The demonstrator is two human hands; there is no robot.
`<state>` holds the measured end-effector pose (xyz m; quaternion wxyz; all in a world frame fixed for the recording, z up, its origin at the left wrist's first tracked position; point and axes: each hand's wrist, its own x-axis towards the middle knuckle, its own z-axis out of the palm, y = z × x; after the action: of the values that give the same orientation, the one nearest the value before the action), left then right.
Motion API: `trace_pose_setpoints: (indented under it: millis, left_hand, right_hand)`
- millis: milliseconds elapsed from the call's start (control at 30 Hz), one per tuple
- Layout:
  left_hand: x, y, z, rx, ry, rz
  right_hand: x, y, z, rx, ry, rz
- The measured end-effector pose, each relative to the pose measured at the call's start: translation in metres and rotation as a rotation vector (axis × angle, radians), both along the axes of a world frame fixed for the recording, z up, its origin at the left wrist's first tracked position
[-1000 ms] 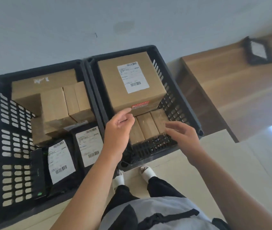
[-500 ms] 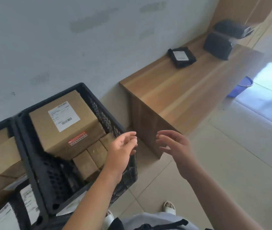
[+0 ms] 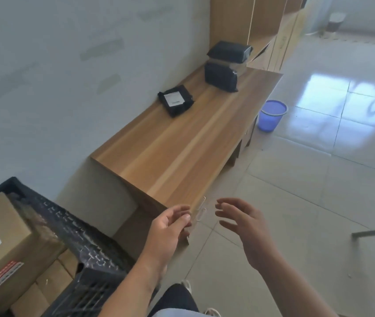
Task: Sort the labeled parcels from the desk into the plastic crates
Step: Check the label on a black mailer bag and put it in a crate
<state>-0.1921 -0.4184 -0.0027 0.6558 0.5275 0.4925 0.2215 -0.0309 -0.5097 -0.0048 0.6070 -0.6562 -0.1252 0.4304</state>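
A long wooden desk runs along the wall. On it lies a flat black parcel with a white label, and farther back two bulky black parcels are stacked: the lower one and the upper one. A black plastic crate at the lower left holds a large labeled cardboard box and smaller boxes. My left hand and my right hand hover empty, fingers apart, by the desk's near corner.
A blue plastic bucket stands on the tiled floor beside the desk. Wooden cabinets rise behind the desk's far end. A grey metal leg shows at the right edge. The floor to the right is glossy tile.
The view has swung right from the crates toward the desk. Both empty hands have come away from the crate and now hover near the desk's corner.
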Motion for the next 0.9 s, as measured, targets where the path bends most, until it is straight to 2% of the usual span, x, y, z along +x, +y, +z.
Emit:
trace_pose_setpoints:
  millis: [233, 600, 900]
  left_hand:
    - [0.117, 0.039, -0.015, -0.008, 0.026, -0.152]
    - [0.341, 0.154, -0.011, -0.071, -0.086, -0.194]
    - [0.460, 0.223, -0.010, -0.066, -0.032, -0.228]
  right_hand:
    - [0.101, 0.023, -0.002, 0.004, -0.009, -0.124]
    - [0.299, 0.097, 0.029, -0.056, -0.078, -0.266]
    - [0.419, 0.138, 0.022, -0.064, 0.001, -0.303]
